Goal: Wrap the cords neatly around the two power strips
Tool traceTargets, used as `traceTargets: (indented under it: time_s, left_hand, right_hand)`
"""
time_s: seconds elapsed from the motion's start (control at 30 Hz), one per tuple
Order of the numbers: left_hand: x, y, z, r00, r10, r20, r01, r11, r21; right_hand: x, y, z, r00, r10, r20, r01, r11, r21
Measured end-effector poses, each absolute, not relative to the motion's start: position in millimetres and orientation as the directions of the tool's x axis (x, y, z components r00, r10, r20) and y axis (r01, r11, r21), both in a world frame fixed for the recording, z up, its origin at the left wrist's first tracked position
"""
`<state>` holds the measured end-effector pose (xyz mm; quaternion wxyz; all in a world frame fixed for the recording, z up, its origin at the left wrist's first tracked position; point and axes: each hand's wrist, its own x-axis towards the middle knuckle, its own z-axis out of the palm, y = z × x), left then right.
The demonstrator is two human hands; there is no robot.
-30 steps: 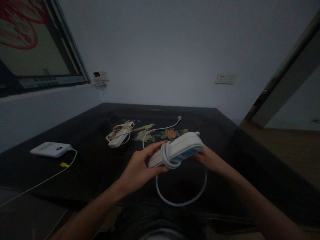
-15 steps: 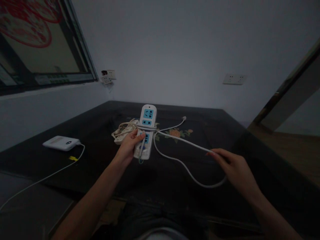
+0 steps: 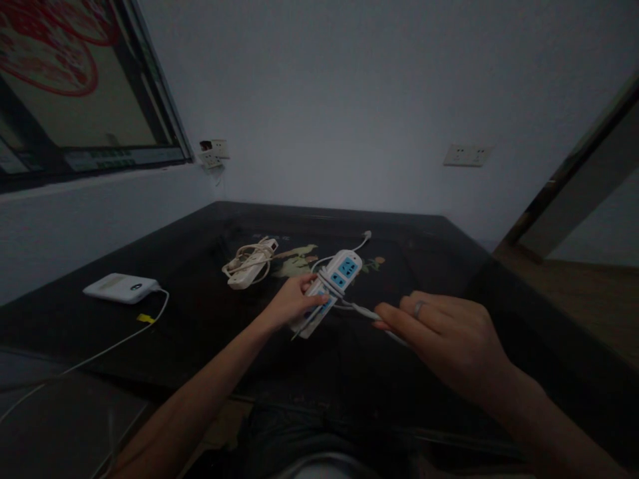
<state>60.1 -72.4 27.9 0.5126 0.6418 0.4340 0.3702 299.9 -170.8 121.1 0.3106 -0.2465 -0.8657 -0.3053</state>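
Note:
My left hand (image 3: 294, 301) is closed on the lower half of a white power strip (image 3: 344, 267) with blue sockets, which it holds tilted over the dark table. Loops of white cord (image 3: 331, 282) wrap around the strip's middle. From there the cord runs to my right hand (image 3: 434, 326), whose fingers are closed on it to the right of the strip. Behind the strip, the plug (image 3: 368, 235) at the cord's end lies on the table. Part of the strip's lower end is hidden by my left fingers.
A second power strip (image 3: 244, 278), bundled in its own cord, lies left of my hands. Farther left sits a white box-shaped device (image 3: 121, 287) with a cable (image 3: 107, 346) running off the table's front. Wall sockets (image 3: 468, 155) are on the wall beyond the table (image 3: 399, 229).
The strip has moved right and tilted rightward with my left hand, uncovering the second strip. My right hand has come left, closer to the strip, still gripping the cord.

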Motion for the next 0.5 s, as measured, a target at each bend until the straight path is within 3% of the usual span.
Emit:
traceTargets:
  time_s: [0.1,0.23,0.4,0.5]
  left_hand:
    - [77.8,-75.9,30.7,0.428,0.897,0.109,0.375,-0.286,0.882]
    - [94.2,-91.9,42.4,0.501,0.858,0.114,0.670,-0.468,0.577]
    - [101.5,-114.1,59.9,0.502,0.859,0.099,0.831,-0.511,0.221]
    - [102.1,-120.7,66.2,0.497,0.863,0.091,0.858,-0.505,0.098]
  right_hand:
    - [286.4,-162.3,131.6,-0.718,0.226,0.658,0.584,0.711,0.393]
    - [280.9,-145.9,135.5,-0.747,0.294,0.596,0.577,0.732,0.362]
    - [290.5,-127.1,134.6,-0.666,0.531,0.524,0.706,0.675,0.213]
    - [296.3,-119.5,132.3,-0.586,0.632,0.507,0.777,0.616,0.129]
